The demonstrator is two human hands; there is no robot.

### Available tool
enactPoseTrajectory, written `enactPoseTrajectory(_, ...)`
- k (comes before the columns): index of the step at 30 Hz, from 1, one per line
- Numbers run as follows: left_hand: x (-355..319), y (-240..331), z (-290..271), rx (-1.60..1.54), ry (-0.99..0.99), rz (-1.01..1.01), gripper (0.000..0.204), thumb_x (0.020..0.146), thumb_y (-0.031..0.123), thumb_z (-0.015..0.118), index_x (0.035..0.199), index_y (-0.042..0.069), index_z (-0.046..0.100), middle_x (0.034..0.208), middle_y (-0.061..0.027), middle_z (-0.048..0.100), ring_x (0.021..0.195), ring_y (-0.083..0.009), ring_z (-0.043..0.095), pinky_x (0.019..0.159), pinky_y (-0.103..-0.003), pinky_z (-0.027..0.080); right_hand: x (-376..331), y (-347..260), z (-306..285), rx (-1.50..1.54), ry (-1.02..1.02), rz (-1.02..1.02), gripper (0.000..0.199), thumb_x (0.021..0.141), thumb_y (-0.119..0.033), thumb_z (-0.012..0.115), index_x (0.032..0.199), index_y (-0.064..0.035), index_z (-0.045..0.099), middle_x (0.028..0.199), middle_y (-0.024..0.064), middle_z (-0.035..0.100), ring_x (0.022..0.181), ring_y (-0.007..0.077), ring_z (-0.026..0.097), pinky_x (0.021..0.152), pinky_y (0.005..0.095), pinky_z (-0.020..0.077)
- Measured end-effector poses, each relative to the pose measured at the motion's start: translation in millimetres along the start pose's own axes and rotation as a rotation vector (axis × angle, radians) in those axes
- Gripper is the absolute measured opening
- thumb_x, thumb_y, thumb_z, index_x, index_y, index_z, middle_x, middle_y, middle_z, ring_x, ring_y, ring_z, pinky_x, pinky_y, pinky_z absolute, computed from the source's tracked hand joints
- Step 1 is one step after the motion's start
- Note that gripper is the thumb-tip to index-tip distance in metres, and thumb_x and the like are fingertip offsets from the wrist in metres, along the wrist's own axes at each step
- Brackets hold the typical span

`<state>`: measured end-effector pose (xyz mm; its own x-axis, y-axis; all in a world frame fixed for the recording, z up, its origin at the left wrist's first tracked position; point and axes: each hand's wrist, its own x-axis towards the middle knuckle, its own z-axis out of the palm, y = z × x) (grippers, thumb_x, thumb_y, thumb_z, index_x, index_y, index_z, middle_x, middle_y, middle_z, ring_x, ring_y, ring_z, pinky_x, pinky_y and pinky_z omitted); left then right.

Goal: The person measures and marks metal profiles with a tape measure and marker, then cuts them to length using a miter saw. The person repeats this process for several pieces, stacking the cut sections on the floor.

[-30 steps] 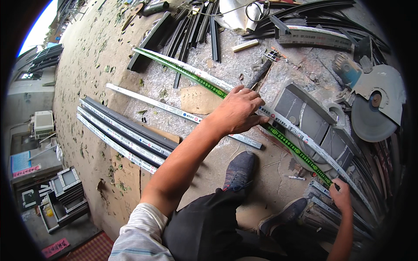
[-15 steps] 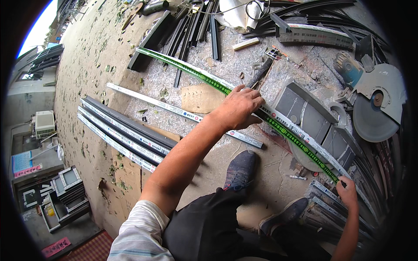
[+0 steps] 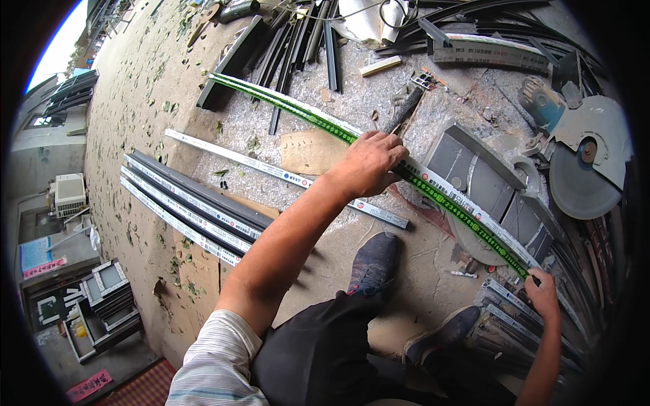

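Note:
A green measuring tape (image 3: 467,218) is stretched along a long white-labelled metal profile (image 3: 450,191), which slants from far left to near right. My left hand (image 3: 371,166) grips the profile and tape from above near the middle, fingers wrapped over them. At the near right end, my right hand (image 3: 542,292) is closed around the end of the tape. A small dark tip pokes out by its thumb; I cannot tell what that is. The profile passes over the grey metal bed (image 3: 474,169) of a cut-off saw, whose large round blade (image 3: 583,177) stands to the right.
A loose profile (image 3: 250,161) and a bundle of labelled profiles (image 3: 189,206) lie at left. Dark bars (image 3: 308,40) are heaped at the back, with more profiles (image 3: 514,311) near my right foot. A white marker (image 3: 464,275) and a cardboard piece (image 3: 311,152) are on the ground.
My right hand has turned slightly, and a dark tip now shows beside its thumb. My left hand has shifted slightly left and keeps its grip.

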<state>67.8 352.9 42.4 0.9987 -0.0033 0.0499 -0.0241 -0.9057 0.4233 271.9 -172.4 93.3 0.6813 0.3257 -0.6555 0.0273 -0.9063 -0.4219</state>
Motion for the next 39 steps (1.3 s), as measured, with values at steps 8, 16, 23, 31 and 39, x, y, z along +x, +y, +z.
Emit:
enactPoseTrajectory(8, 2.8, -4.4, 6.3, 0.104, -0.063, -0.046, 0.053, 0.085, 0.028, 0.085, 0.13, 0.007, 0.065, 0.123, -0.0116, 0.065, 0.122, -0.0312, 0.062, 0.108, -0.045, 0.046, 4.3, 18.1, -10.3, 0.047, -0.034, -0.028, 0.016, 0.101, -0.013, 0.065, 0.103, 0.0027, 0.068, 0.071, 0.0004, 0.056, 0.066, 0.0087, 0.053, 0.062, 0.0335, 0.0444)
enactPoseTrajectory(16, 6.7, -6.9, 6.2, 0.105, -0.092, -0.039, 0.053, 0.085, 0.024, 0.083, 0.131, 0.005, 0.066, 0.123, -0.0119, 0.066, 0.122, -0.0313, 0.062, 0.109, -0.045, 0.046, 7.0, 20.6, -11.9, -0.071, -0.001, -0.019, 0.028, 0.101, -0.018, 0.068, 0.117, 0.0046, 0.07, 0.088, 0.0092, 0.069, 0.078, 0.0165, 0.064, 0.074, 0.0381, 0.0513)
enactPoseTrajectory(23, 5.3, -8.5, 6.9, 0.093, -0.054, -0.028, 0.046, 0.086, 0.019, 0.078, 0.129, 0.005, 0.067, 0.12, -0.0127, 0.067, 0.119, -0.032, 0.064, 0.106, -0.045, 0.047, 16.2, 6.0, -2.5, -0.091, -0.022, -0.037, 0.03, 0.097, -0.017, 0.069, 0.117, 0.006, 0.071, 0.098, 0.013, 0.074, 0.092, 0.0198, 0.067, 0.086, 0.0377, 0.0524)
enactPoseTrajectory(31, 5.4, -11.6, 11.8, 0.118, -0.042, -0.03, 0.04, 0.087, 0.018, 0.075, 0.124, 0.006, 0.068, 0.115, -0.0121, 0.068, 0.115, -0.032, 0.066, 0.104, -0.046, 0.049, 17.2, -3.2, -0.4, -0.082, -0.016, -0.107, 0.028, 0.098, -0.016, 0.068, 0.116, 0.0054, 0.071, 0.089, 0.008, 0.069, 0.081, 0.0137, 0.063, 0.077, 0.0347, 0.0517)
enactPoseTrajectory(39, 8.9, -15.7, 15.5, 0.13, -0.064, -0.025, 0.037, 0.089, 0.018, 0.074, 0.124, 0.008, 0.067, 0.118, -0.0125, 0.067, 0.118, -0.0325, 0.065, 0.105, -0.046, 0.049, 19.2, 5.8, 3.8, -0.088, 0.026, -0.112, 0.026, 0.099, -0.017, 0.067, 0.112, 0.0047, 0.07, 0.08, 0.0057, 0.064, 0.071, 0.0127, 0.06, 0.067, 0.0362, 0.0488)
